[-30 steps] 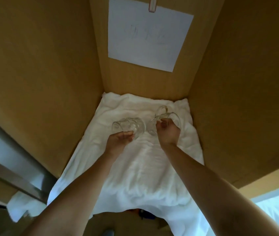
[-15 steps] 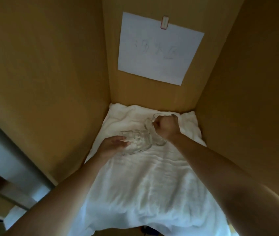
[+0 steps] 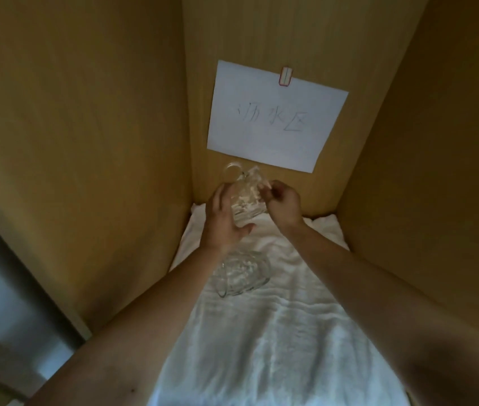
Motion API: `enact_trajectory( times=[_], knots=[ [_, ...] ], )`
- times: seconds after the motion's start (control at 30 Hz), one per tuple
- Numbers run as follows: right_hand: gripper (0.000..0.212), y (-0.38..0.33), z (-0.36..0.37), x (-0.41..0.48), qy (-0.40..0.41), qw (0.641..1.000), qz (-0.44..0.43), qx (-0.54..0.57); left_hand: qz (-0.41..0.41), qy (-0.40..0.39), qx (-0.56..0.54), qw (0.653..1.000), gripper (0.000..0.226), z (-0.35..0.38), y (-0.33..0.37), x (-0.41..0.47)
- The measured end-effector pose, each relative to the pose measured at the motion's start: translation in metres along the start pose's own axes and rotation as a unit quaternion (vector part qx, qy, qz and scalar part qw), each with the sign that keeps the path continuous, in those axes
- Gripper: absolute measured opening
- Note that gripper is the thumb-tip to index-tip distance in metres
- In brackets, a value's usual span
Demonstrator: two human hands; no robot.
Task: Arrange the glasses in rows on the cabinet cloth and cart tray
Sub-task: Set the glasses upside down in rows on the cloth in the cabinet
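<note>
- Wooden cabinet [image 3: 86, 142] walls close in on three sides, and a white cloth [image 3: 276, 332] covers the shelf floor from the back wall to the near edge
- One raised glass [image 3: 245, 200], clear and with a looped handle showing at its top, is held off the cloth close to the back wall; glare makes it hard to tell whether a second glass sits behind it
- My left hand [image 3: 225, 221] wraps this glass from the left, fingers up its side and thumb tucked under its base
- My right hand [image 3: 285, 203] has its fingers curled in and seems to pinch the glass's right edge, though the contact itself is blurred
- A lower glass [image 3: 244, 273] rests on the cloth nearer to me, partly under the left forearm and towards the left side; I cannot tell whether it stands upright or lies tilted
- Above the hands, a paper sheet [image 3: 276, 118] with faint handwriting hangs on the back wall under a small clip [image 3: 285, 75]
- Progress looks early: one glass is on the cloth, one is in hand, and no row has formed yet
- What is left, as I judge it, is setting the held glass down at the back and lining up others beside it; the cart tray is out of view, so nothing can be said of it
</note>
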State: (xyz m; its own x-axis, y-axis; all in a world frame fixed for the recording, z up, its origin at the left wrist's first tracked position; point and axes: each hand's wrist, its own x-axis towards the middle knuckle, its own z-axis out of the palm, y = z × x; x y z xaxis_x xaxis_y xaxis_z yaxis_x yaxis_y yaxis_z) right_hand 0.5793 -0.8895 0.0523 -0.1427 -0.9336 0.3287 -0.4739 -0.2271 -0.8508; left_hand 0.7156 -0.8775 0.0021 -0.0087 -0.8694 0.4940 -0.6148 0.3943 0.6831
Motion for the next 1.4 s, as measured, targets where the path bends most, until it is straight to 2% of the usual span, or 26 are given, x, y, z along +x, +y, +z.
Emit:
enact_trajectory(
  times=[0.1, 0.23, 0.3, 0.4, 0.5, 0.63, 0.77, 0.93, 1.1, 1.2, 1.3, 1.4],
  knots=[
    [0.029, 0.008, 0.007, 0.0, -0.016, 0.999, 0.029, 0.016, 0.045, 0.009, 0.033, 0.998, 0.08, -0.008, -0.009, 0.007],
    [0.029, 0.013, 0.015, 0.007, -0.014, 0.994, 0.085, 0.06, 0.074, 0.0, 0.028, 0.997, 0.078, -0.017, -0.02, 0.017],
    [0.035, 0.01, 0.018, 0.013, -0.019, 0.99, 0.116, 0.081, 0.062, 0.003, 0.029, 0.998, 0.08, -0.016, -0.023, 0.019],
    [0.049, 0.015, 0.026, 0.016, -0.047, 0.993, 0.102, 0.045, 0.013, 0.018, -0.028, 0.999, 0.09, -0.006, -0.026, 0.02],
    [0.047, 0.024, 0.037, 0.015, -0.123, 0.989, 0.082, -0.004, -0.048, 0.071, -0.074, 0.994, 0.093, -0.003, -0.028, 0.021],
    [0.056, 0.037, 0.043, 0.024, -0.272, 0.955, 0.05, -0.104, -0.068, 0.039, -0.027, 0.997, 0.098, -0.004, -0.043, 0.022],
    [0.066, 0.037, 0.053, 0.029, -0.39, 0.916, 0.085, -0.045, -0.107, 0.025, -0.007, 0.994, 0.105, -0.004, -0.06, 0.015],
    [0.086, 0.04, 0.071, 0.041, -0.479, 0.877, 0.012, -0.039, -0.113, 0.053, 0.015, 0.992, 0.099, -0.004, -0.069, 0.01],
    [0.093, 0.063, 0.087, 0.061, -0.473, 0.88, 0.037, -0.017, -0.149, 0.055, -0.019, 0.987, 0.083, 0.005, -0.066, 0.026],
    [0.065, 0.079, 0.091, 0.068, -0.448, 0.892, 0.004, -0.062, -0.174, 0.048, -0.046, 0.982, 0.071, 0.013, -0.068, 0.031],
    [0.087, 0.086, 0.095, 0.079, -0.433, 0.899, 0.054, -0.027, -0.211, 0.059, -0.078, 0.972, 0.072, 0.016, -0.093, 0.021],
    [0.09, 0.081, 0.104, 0.085, -0.387, 0.92, 0.055, 0.005, -0.247, 0.046, -0.073, 0.965, 0.052, 0.016, -0.108, -0.001]
  ],
)
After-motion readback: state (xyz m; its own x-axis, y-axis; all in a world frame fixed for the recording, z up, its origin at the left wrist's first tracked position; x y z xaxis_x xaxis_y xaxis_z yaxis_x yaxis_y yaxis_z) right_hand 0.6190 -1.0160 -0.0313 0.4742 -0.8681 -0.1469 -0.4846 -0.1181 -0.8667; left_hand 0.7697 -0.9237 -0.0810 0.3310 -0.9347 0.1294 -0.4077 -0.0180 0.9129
